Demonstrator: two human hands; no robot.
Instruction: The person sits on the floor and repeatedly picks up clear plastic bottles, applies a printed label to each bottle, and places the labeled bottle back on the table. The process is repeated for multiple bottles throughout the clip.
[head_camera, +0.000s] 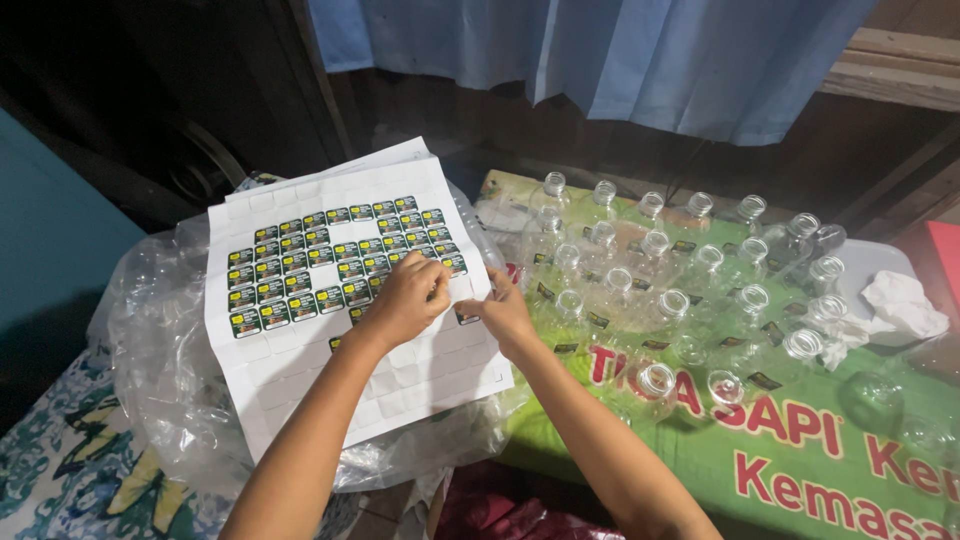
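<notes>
Green printed surface (800, 450), cluster of clear plastic bottles (680, 290) right of the white sticker sheet (350, 300), crumpled clear plastic bag (160, 350) under that sheet, left hand (405, 300) curled with fingers (435, 285) pinching a sticker on the sheet, right hand (503, 312) with fingers closed at the sheet's right edge.

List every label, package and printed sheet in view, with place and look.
White sticker sheet: left, on clear plastic bags, holding rows of small dark green-yellow stickers; both hands on it.
Green printed banner: right, under bottles, red-white lettering.
Small dark labels: on clear plastic bottles.
</notes>
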